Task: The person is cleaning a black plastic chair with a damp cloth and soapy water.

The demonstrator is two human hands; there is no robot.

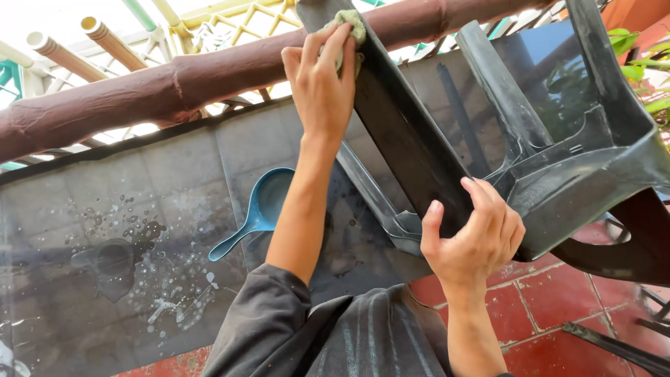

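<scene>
Head view looks down on a dark plastic chair (558,167) tipped over on its side, its legs and underside turned toward the camera, and everything else can be placed from it. The left hand (321,84) is stretched out to the far end of the chair's nearest leg (405,139), fingers curled over a small greenish scrubbing pad (349,24) and pressing it against the leg's upper end, so this hand is clasped on the pad. The right hand (474,237) is at the near end of that same leg, where it meets the seat; its thumb lies on one side of the leg and the fingers wrap over the other, a firm grasp on the chair itself. Just left of the chair, beyond the left forearm, a blue plastic scoop (262,206) with a long handle lies on a wet grey tiled floor (105,209), its bowl nearest the chair and its handle pointing away from it. Farther left of the chair, soapy white flecks (167,300) and a dark puddle are scattered over that floor. Above the chair runs a thick brown log-shaped railing (139,91), with cream lattice and bamboo-like poles behind it. Below and to the right of the chair the ground is red tile (544,328). Green leaves (642,63) show at the chair's far right edge. The person's dark grey sleeve (265,321) fills the bottom of the view, below the chair.
</scene>
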